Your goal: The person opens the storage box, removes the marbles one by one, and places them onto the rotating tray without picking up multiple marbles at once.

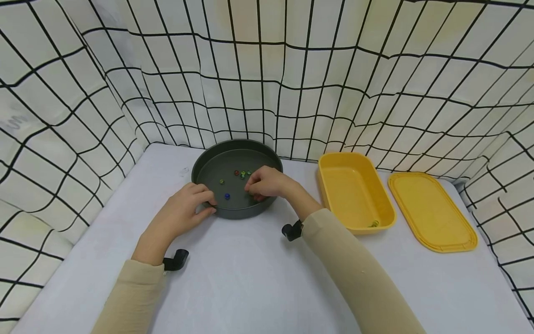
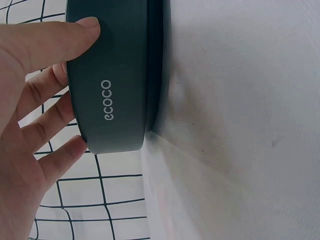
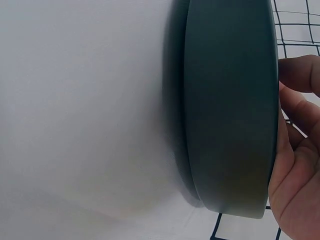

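A round dark green tray [image 1: 233, 213] with low walls stands at the back of the table, marked "ecoco" on its side in the left wrist view. My left hand [image 1: 183, 206] holds its near-left rim, thumb [image 2: 82, 37] on the outer wall and fingers over the edge. Inside lie several small marbles: a blue marble [image 1: 227, 196], a red marble [image 1: 236, 172] and green ones [image 1: 243, 175]. My right hand [image 1: 269, 182] reaches over the right rim, bent fingers low at the tray floor. Its fingertips are hidden behind the wall in the right wrist view; I cannot tell whether they pinch a marble.
Right of the tray stands a yellow box [image 1: 346, 185], with a few greenish marbles [image 1: 374, 223] in its near corner. A yellow lid [image 1: 434, 211] lies flat beside the box. Black-grid netting [image 1: 273, 88] over white sheeting walls the table's back and sides.
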Demonstrator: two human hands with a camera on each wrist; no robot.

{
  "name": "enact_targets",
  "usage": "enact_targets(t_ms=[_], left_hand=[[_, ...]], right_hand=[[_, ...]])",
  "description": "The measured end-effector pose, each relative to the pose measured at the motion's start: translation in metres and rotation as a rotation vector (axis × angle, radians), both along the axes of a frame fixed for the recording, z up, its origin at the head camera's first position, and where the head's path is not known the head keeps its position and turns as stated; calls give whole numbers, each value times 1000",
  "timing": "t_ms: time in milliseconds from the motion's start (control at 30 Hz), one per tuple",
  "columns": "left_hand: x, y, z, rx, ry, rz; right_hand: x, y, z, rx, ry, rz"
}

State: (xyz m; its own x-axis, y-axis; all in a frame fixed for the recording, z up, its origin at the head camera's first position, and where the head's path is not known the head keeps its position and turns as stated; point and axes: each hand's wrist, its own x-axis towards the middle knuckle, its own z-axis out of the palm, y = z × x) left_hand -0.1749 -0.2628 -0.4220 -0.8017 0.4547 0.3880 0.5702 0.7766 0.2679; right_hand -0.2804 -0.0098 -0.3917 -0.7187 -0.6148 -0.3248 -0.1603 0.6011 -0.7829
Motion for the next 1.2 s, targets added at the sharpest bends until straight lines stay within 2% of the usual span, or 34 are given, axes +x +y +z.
enact_targets(t_ms=[433,767,967,1100,1200], left_hand=[[0,0,0,14,23,-10],[0,0,0,9,-3,4],[1,-1,0,0,-23,5],[0,-2,-1,-1,-25,3],[0,-1,-1,2,-15,1]], right_hand=[[1,-4,3,94,51,33],[2,-3,2,111,77,25],[2,1,-2,2,52,-19],[7,13,-2,-155,41,-84],[15,29,-1,-256,66,-158]])
